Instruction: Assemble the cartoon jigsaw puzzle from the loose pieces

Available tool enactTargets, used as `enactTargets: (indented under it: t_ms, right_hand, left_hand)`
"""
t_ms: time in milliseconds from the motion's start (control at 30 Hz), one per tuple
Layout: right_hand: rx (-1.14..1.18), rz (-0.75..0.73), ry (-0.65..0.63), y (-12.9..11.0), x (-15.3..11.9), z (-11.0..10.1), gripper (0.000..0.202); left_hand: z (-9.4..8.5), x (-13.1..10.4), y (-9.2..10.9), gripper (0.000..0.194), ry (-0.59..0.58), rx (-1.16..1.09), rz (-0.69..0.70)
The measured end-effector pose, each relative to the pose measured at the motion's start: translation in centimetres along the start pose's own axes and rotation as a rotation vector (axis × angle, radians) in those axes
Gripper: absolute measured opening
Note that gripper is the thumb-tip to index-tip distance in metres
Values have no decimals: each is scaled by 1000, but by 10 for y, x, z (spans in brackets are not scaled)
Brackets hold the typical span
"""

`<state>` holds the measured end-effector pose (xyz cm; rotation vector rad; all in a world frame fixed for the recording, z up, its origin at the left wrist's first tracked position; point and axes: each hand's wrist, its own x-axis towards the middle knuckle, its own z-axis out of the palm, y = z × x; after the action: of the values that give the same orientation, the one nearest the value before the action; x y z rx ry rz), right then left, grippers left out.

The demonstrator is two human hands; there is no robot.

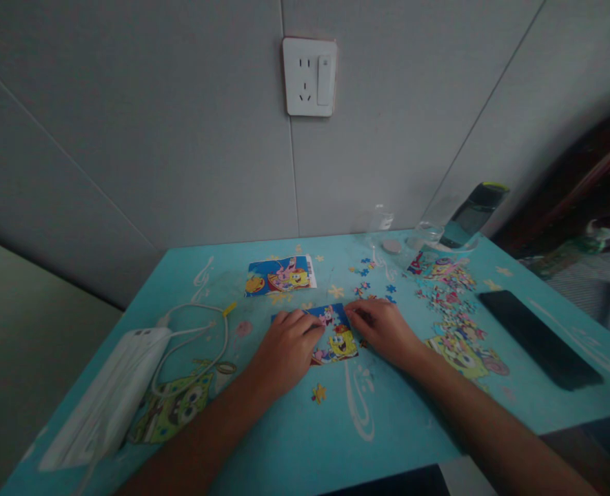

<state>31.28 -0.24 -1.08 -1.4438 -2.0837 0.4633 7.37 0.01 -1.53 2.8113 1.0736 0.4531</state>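
On a turquoise, white-swirled tabletop [284,441], the left hand [291,341] – half-curled, its grip hidden – is laid over the left of a blue-and-yellow cartoon jigsaw [342,342], presumably to steady it. The right hand [382,327] is loosely bent at its upper-right corner; whether anything is pinched cannot be told. A similarly printed rectangular card [278,275] is set beyond, likely for reference. One jigsaw and one card are counted; the scattered multicoloured interlocking pieces [446,293] cannot be.

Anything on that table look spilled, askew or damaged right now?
Nothing looks damaged. One oddity: a small yellow jigsaw piece lies on the near side of the SpongeBob jigsaw, away from the loose pieces strewn at the right, so it looks strayed.
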Motion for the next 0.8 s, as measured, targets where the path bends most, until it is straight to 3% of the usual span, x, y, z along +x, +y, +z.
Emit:
enactTargets:
  t_ms: [800]
  right_hand:
    - [-37, -39, -7, 1, -1, 1, 19]
  left_hand:
    - [0, -1, -2, 27, 0, 30, -8]
